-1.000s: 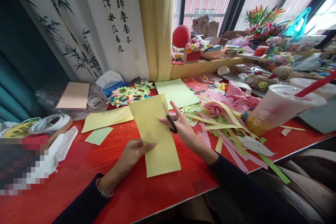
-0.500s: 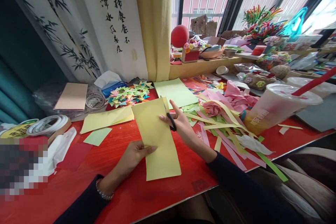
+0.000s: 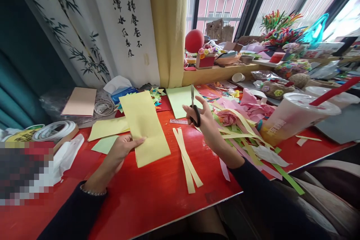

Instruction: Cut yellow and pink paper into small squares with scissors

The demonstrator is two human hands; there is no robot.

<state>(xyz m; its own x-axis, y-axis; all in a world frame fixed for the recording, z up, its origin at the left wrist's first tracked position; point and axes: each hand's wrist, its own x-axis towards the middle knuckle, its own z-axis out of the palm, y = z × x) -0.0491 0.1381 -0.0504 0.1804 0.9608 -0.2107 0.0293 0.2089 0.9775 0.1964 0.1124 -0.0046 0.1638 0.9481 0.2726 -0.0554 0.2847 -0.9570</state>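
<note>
My left hand [image 3: 120, 152] pinches the lower left part of a yellow paper sheet [image 3: 147, 129], thumb on top, the sheet raised over the red table. At the right, my right hand [image 3: 203, 120] has its fingers in the handles of black scissors [image 3: 195, 114], whose blades point up and away from the sheet. Between the hands, two narrow yellow strips [image 3: 188, 163] lie crossed on the table. Behind them is a small pink ruler [image 3: 179, 121]. A pale green sheet [image 3: 180, 101] lies farther back.
Coloured paper scraps [image 3: 247, 131] are heaped right of my right hand, beside a large cup [image 3: 292, 116] with a red straw. More yellow paper [image 3: 107, 128], a green piece [image 3: 104, 144] and a roll of white tape [image 3: 54, 131] lie at the left.
The yellow sheet has moved left with my left hand, and my right hand with the scissors has come away from it to the right. Two cut strips now show on the table.
</note>
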